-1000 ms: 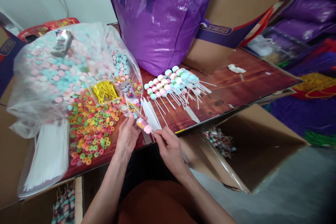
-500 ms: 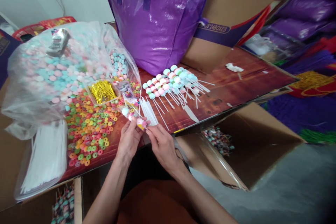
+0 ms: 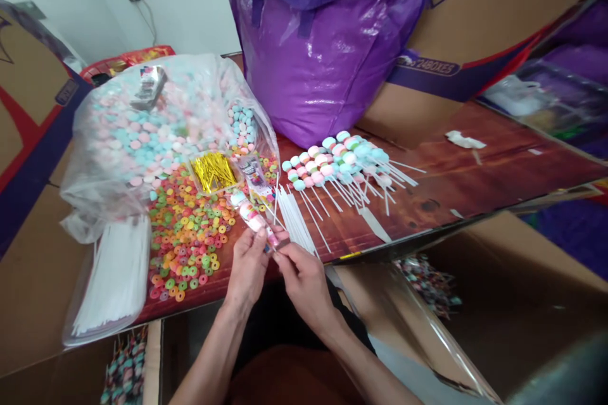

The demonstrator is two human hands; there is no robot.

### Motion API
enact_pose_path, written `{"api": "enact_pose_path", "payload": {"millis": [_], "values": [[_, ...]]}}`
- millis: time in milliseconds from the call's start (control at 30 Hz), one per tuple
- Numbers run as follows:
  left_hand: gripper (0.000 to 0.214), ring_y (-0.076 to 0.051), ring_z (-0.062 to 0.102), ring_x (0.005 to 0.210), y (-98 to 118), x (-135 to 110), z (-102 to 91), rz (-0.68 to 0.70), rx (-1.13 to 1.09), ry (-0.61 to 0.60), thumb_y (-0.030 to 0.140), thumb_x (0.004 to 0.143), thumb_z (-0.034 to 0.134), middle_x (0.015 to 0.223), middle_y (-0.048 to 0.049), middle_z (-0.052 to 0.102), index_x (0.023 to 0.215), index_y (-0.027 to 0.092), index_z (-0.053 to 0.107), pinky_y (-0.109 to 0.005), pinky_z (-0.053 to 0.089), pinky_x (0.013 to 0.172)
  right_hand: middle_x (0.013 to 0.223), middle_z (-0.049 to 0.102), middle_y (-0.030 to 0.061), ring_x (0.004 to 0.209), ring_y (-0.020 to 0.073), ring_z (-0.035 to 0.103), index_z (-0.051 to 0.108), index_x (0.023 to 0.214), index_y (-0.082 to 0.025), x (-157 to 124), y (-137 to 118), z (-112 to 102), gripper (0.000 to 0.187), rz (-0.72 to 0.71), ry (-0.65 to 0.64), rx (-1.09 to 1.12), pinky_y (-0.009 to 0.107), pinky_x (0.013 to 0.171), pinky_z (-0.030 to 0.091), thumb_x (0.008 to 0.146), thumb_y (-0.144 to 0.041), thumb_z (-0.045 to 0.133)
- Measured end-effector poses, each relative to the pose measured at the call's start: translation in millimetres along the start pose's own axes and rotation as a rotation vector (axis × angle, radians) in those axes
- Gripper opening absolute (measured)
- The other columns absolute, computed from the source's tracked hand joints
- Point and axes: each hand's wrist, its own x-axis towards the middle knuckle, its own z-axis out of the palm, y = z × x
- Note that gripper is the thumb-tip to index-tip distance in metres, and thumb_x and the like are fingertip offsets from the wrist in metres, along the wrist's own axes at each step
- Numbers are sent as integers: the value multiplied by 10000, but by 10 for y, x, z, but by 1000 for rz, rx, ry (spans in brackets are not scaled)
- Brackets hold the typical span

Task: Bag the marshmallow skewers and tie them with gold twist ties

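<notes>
Both my hands meet at the table's near edge around a candy skewer (image 3: pixel 254 218) of pink and white marshmallow pieces in a clear sleeve. My left hand (image 3: pixel 247 266) grips its lower part with the fingers closed. My right hand (image 3: pixel 303 271) pinches the bottom end of the skewer beside the left fingers. Just right of them lies a bundle of white sticks (image 3: pixel 295 220). Behind that sits a pile of finished marshmallow skewers (image 3: pixel 339 161).
A heap of coloured ring candies (image 3: pixel 190 234) lies left of my hands, with gold twist ties (image 3: pixel 213 171) above. A clear bag of pastel marshmallows (image 3: pixel 142 133), a purple bag (image 3: pixel 327 50), a white stick pack (image 3: pixel 116 278) and an open cardboard box (image 3: pixel 475 304) surround the table (image 3: pixel 475 177).
My hands have drawn together at the skewer's lower end, and the skewer now points up and left. The camera view has shifted, so everything sits further right.
</notes>
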Motion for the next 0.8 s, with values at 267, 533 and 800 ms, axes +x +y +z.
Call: {"api": "enact_pose_path", "payload": {"millis": [267,533,800], "values": [[283,-209,673,853,203,-98,-166,26,-35,3,345,765,791,918,-92,737,961,148,739,-351,526,842,900,656,34,803,165,624,609,1138,-203,186,-124,251,258,148,-162,268,273,752,501,945,-356,532],[238,-126,523,675,607,-259,-518,254,-162,28,304,792,769,697,10,535,995,192,716,-301,508,729,567,574,-7,517,124,538,621,699,-170,746,-484,364,330,54,-632,-65,226,526,373,971,-284,473],[275,-72,349,585,556,-160,-670,189,-149,213,334,742,816,663,33,423,862,156,645,-191,329,507,1063,699,149,1029,271,636,721,990,-148,1805,-668,768,256,-131,-386,-1009,306,747,452,927,-116,474]]}}
